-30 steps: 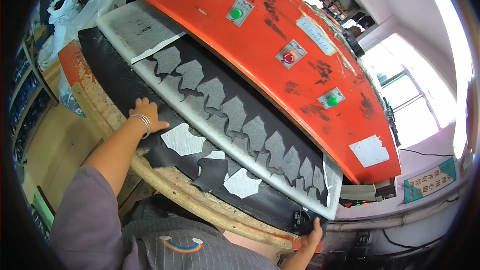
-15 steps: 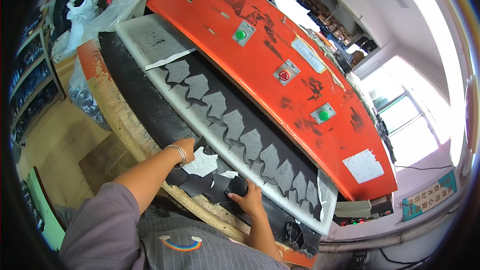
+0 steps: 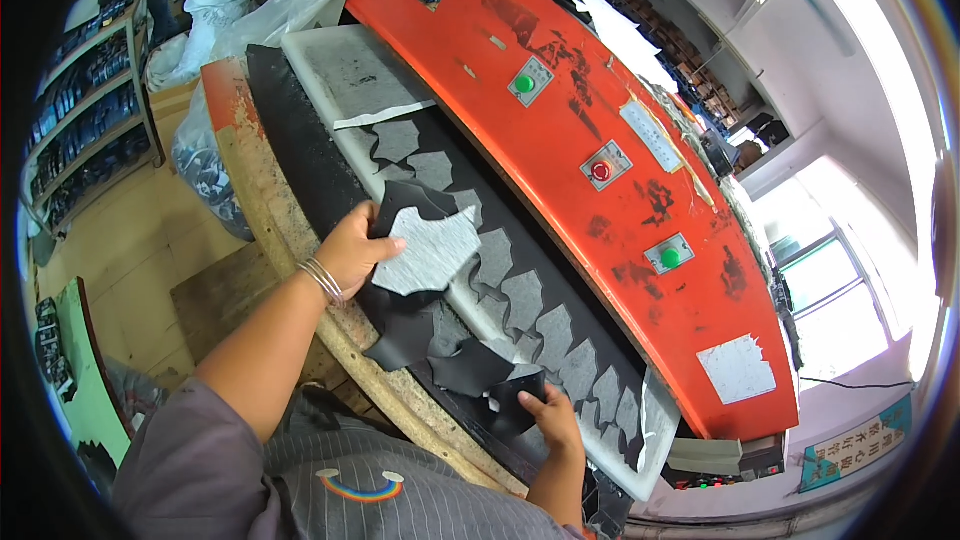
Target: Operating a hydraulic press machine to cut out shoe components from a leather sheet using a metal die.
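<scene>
Between the thumb and fingers of my left hand (image 3: 350, 252) are irregular cut pieces of black leather-like material (image 3: 432, 252). The top one turns its pale grey backing up, and dark ones show beneath it. My right hand (image 3: 552, 422) pinches a dark cut piece (image 3: 514, 406) close to the front edge. More black cut pieces (image 3: 470, 368) lie between my hands, overlapping each other. Beyond them a black sheet (image 3: 455, 145) rests on a white cutting board (image 3: 318, 88), with a row of grey cut shapes (image 3: 524, 298) along it.
An orange machine beam (image 3: 560, 140) with green and red buttons spans the far side of the board. A worn, curved table edge (image 3: 262, 202) runs nearest me. At the left stand a loaded shelf rack (image 3: 90, 125) and plastic bags (image 3: 212, 15).
My left hand has lifted pieces up and away from me, over the board's near edge. My right hand has shifted slightly right and down with its piece. The view has shifted slightly.
</scene>
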Motion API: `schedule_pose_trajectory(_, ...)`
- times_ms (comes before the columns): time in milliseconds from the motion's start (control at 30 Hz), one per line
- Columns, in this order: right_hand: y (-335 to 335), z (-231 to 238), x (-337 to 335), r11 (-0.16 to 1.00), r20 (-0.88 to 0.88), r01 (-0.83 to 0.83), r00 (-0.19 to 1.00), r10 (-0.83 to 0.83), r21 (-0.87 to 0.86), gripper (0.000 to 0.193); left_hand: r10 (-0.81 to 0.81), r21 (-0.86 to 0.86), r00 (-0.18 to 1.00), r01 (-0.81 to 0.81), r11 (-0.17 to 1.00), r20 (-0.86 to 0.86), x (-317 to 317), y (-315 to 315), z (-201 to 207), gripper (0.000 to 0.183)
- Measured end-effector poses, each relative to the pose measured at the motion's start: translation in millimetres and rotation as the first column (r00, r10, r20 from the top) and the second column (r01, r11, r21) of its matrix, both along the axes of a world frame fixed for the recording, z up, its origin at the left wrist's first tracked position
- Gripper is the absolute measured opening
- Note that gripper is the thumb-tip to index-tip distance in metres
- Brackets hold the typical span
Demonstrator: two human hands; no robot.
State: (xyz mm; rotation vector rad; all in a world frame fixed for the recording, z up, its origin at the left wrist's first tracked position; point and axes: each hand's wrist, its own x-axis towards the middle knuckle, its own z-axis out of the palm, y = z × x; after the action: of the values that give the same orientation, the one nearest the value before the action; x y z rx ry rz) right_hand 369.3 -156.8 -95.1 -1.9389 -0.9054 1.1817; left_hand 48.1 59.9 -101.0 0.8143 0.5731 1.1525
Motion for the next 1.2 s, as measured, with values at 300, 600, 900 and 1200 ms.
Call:
schedule_pose_trajectory(300,-0.8,-2.6,12.4,0.921,-0.582,0.318,0.802,-0.135,0.225,0.025,-0.082,-0.014,0.241,0.270,0.963,-0.967,31.6,-43.3,-57.8,0.042)
schedule_pose_trajectory(600,23.5,-60.7,-37.4,0.957,0.193,-0.065,0.981,0.010,0.283,0.044,-0.157,-0.161,-0.039,0.267,0.950,-0.987,53.3,-50.4,-45.5,0.068)
schedule_pose_trajectory(900,25.0,-70.0,-50.9,0.950,0.702,-0.285,0.703,0.116,0.128,0.083,0.022,-0.453,0.961,-0.150,0.879,-0.275,17.9,-120.2,-41.1,0.102)
schedule_pose_trajectory(1200,54.9,-49.0,-40.4,0.890,0.450,-0.431,0.772,0.449,-0.150,0.097,0.385,-0.308,0.841,-0.508,0.804,-0.380,6.1,-239.3,-79.1,0.052)
